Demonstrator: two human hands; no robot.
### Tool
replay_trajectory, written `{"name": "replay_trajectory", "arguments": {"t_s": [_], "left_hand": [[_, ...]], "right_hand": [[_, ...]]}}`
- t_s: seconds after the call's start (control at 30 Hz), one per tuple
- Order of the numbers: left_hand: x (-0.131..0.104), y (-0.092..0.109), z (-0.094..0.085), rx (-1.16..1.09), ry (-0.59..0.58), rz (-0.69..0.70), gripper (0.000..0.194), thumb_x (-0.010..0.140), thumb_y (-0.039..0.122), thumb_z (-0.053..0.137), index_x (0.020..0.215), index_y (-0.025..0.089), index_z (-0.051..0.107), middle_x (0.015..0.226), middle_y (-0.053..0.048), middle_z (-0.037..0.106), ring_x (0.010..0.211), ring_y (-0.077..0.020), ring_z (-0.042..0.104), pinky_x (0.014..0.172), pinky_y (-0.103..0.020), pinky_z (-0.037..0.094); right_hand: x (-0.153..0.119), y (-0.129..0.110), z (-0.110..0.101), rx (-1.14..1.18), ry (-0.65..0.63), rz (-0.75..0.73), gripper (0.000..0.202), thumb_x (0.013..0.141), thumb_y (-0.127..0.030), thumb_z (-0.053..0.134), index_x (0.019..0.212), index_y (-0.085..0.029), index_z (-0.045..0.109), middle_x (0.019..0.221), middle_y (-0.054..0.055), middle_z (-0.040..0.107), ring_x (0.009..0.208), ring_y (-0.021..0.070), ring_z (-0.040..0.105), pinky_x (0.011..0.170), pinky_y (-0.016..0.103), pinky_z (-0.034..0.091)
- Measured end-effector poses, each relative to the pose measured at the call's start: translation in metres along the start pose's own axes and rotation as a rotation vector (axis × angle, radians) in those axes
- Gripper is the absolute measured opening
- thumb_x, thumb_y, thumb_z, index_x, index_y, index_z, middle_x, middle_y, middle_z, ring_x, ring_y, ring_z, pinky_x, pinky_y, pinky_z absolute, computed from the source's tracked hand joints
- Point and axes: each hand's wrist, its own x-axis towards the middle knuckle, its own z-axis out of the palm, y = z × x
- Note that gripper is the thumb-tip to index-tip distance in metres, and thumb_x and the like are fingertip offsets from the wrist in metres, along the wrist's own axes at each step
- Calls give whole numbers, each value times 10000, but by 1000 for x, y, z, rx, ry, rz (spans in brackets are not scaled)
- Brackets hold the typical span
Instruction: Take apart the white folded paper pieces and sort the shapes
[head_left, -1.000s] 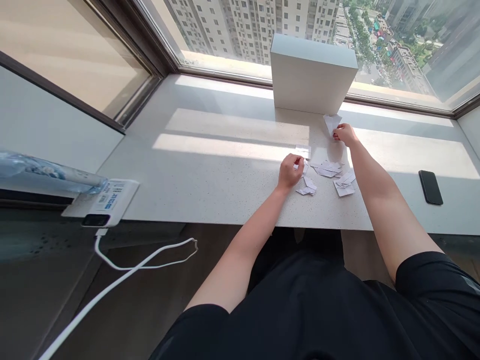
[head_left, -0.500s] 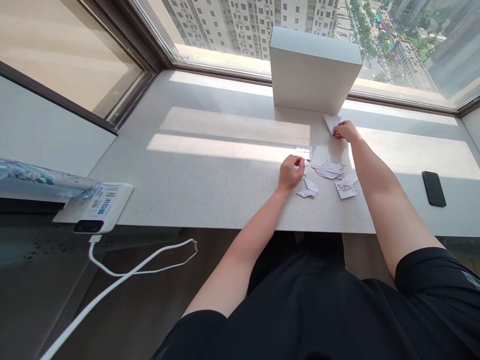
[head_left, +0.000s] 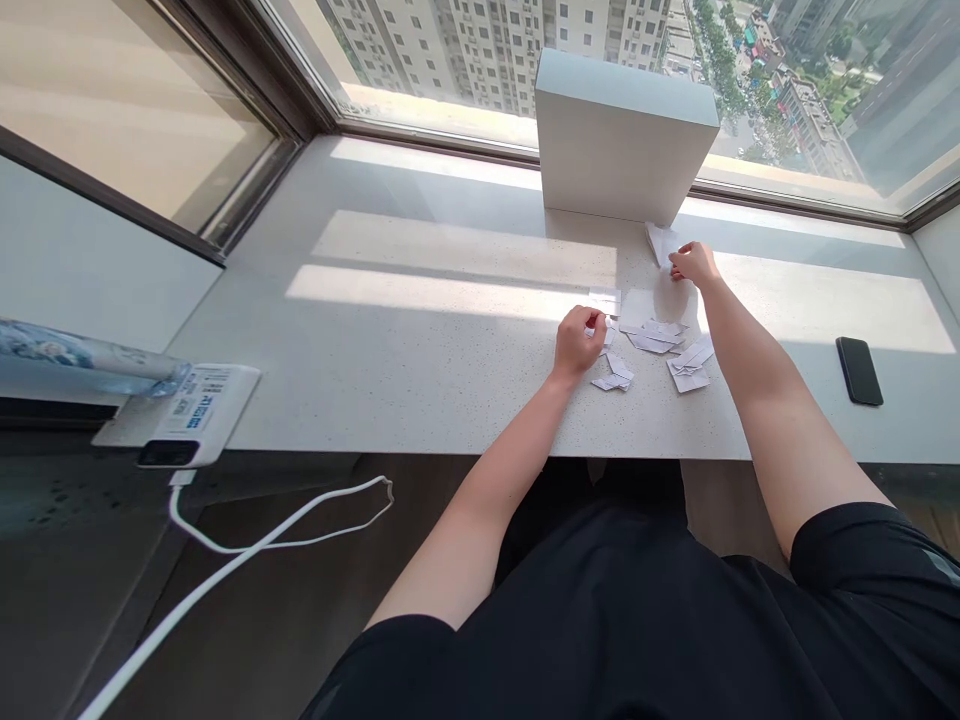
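My left hand (head_left: 579, 342) hovers over the left side of the paper pieces, fingers curled into a pinch; what they hold, if anything, is too small to make out. Under and beside it lie a white paper piece (head_left: 604, 299) and small folded strips (head_left: 615, 374). Farther off, my right hand (head_left: 695, 263) is at the lower right edge of a folded white paper (head_left: 661, 243) near the box, its fingertips slightly parted. Between my arms are a pile of folded paper strips (head_left: 655, 337) and another small paper stack (head_left: 689, 366).
A large white box (head_left: 626, 150) stands against the window at the back of the white counter (head_left: 405, 370). To the right lies a black phone (head_left: 859, 371). At the left edge, a white power bank (head_left: 206, 410) has a white cable (head_left: 285, 530) plugged in, beside a plastic-wrapped roll (head_left: 82, 350).
My right hand has shifted slightly right, away from the folded paper, and its fingertips have loosened. The left hand keeps nearly the same place. The whole view has shifted slightly.
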Motion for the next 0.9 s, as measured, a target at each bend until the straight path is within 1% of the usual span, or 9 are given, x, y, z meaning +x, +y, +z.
{"name": "replay_trajectory", "arguments": {"t_s": [0.1,0.2,0.33,0.43,0.53,0.63,0.7,0.8,0.9], "left_hand": [[2,-1,0,-1,8,-7,239,1137,213,704,905,273,708,913,-86,822,874,-262,756,816,-436,665],[4,-3,1,-11,20,-19,246,1140,205,712,903,273,706,926,-87,818,887,-264,755,832,-442,669],[6,-4,3,-18,36,-24,258,1155,209,707,905,273,707,937,-91,813,908,-271,756,850,-449,671],[6,-6,3,-7,29,-10,223,1145,207,704,933,273,729,978,-98,834,952,-281,776,887,-456,679],[6,-9,2,1,-15,17,136,1118,196,739,1013,266,791,1052,-110,859,1015,-302,797,966,-487,679],[8,-12,3,41,-67,22,106,1085,176,785,1105,260,847,1146,-123,877,1097,-332,804,1087,-542,653],[8,-14,3,73,-95,22,140,1064,167,810,1146,262,871,1204,-132,883,1161,-357,803,1151,-574,623],[8,-16,3,101,-132,32,199,1055,179,817,1220,262,892,1275,-146,893,1227,-383,807,1191,-599,608],[8,-15,0,144,-194,34,287,1119,254,771,1386,253,880,1424,-156,911,1360,-394,812,1259,-605,617]], "right_hand": [[-33,9,-16,-144,-36,37,225,1096,-95,793,1311,-160,809,1026,110,829,949,286,821,1149,626,754],[-79,20,-32,-207,-107,-105,248,1130,-191,772,1363,-190,857,1287,189,888,1182,341,829,1223,630,719],[-141,35,-42,-275,-227,-278,329,1148,-283,743,1424,-193,899,1412,227,885,1332,414,821,1301,697,661],[-174,43,-41,-307,-201,-329,422,1137,-344,739,1493,-175,890,1528,259,833,1443,469,780,1314,739,631],[-193,49,-35,-320,-169,-357,461,1078,-389,807,1485,-192,898,1534,256,804,1481,506,736,1312,758,614],[-202,51,-26,-327,-173,-353,386,1026,-370,847,1374,-217,914,1491,243,801,1463,518,717,1294,765,605],[-205,51,-22,-320,-169,-329,306,1009,-321,838,1291,-218,901,1456,236,808,1439,506,721,1304,766,589],[-209,47,-21,-276,-167,-295,190,990,-253,808,1176,-237,839,1419,211,826,1407,469,737,1290,736,599],[-211,40,-26,-210,-188,-281,91,1042,-248,761,1129,-270,773,1386,173,856,1364,421,766,1239,677,640]]}}
